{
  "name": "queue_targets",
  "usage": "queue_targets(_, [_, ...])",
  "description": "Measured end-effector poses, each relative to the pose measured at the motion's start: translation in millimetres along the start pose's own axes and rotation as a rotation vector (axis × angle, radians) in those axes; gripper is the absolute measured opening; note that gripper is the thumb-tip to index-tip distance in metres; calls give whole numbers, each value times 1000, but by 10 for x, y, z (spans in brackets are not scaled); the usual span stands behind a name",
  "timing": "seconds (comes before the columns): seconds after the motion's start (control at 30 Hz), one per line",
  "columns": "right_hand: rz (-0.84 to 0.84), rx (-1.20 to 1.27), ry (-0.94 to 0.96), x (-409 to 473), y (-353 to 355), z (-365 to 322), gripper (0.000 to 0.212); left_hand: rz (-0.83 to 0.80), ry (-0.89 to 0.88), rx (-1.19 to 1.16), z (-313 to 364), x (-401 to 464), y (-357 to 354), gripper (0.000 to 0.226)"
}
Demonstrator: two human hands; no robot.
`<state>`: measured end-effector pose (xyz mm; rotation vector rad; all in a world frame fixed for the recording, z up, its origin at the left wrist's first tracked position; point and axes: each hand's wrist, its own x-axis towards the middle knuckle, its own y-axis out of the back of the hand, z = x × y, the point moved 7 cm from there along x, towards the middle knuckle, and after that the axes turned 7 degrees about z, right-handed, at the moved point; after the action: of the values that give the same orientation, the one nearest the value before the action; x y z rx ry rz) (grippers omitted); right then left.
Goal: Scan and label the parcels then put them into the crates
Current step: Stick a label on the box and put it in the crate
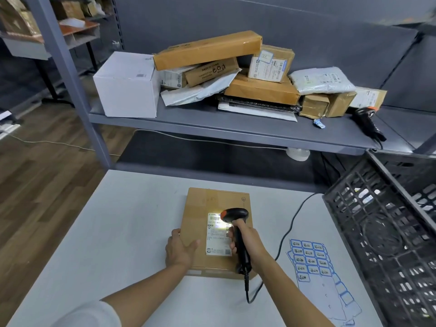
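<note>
Your right hand [245, 239] is wrapped around the handle of the black corded barcode scanner [236, 223], its light landing on the white shipping label [218, 234]. Your left hand [180, 250] lies mostly flat, fingers straight, pressing the near-left corner of the flat brown cardboard parcel [212, 232] so it doesn't slide.

Biggest stuff first: the white table [106, 232] has that parcel dead centre. The black plastic lattice crate [389, 232] sits at 3 o'clock from the parcel, and I can't tell what's in it. Up at 12 o'clock, the grey metal shelf [236, 128] carries a heap of cardboard boxes and poly mailers [236, 74], so by my read you're near the start with lots left. The sheet of blue-bordered stickers [313, 260] is just right of your scanner hand, around 4 o'clock from the parcel.

Seems like this one's mid-scan; sticker and crate drop are not yet done. The label sits right between your two hands.
</note>
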<state>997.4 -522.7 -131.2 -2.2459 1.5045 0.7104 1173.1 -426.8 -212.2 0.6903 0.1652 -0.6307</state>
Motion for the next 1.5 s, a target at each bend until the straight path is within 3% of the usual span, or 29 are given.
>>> queue_targets(0.33, [177, 7, 12, 216, 553, -80, 25, 63, -57, 93, -133, 19, 321, 57])
queue_targets(0.5, [321, -247, 44, 435, 887, 200, 25, 114, -37, 74, -242, 49, 554, 53])
queue_targets(0.73, [377, -710, 149, 497, 809, 640, 49, 130, -19, 40, -297, 27, 637, 57])
queue_targets(1.03, [338, -823, 167, 510, 708, 798, 71, 135, 5, 67, -261, 11, 647, 60])
queue_targets(1.13, [319, -777, 167, 515, 884, 773, 59, 136, 33, 82, -216, -2, 640, 59])
queue_targets(1.27, [633, -607, 223, 438, 1680, 651, 33, 121, 63, 109, -160, -39, 610, 57])
queue_targets(1.33, [795, -661, 164, 386, 2154, 644, 26, 113, 70, 132, -152, -52, 603, 54])
queue_targets(1.43, [875, -873, -85, 337, 2694, 764, 52, 134, 93, 140, -136, -41, 655, 56])
queue_targets(1.5, [849, -868, -226, 334, 2879, 859, 67, 158, 99, 144, -104, -17, 693, 57])
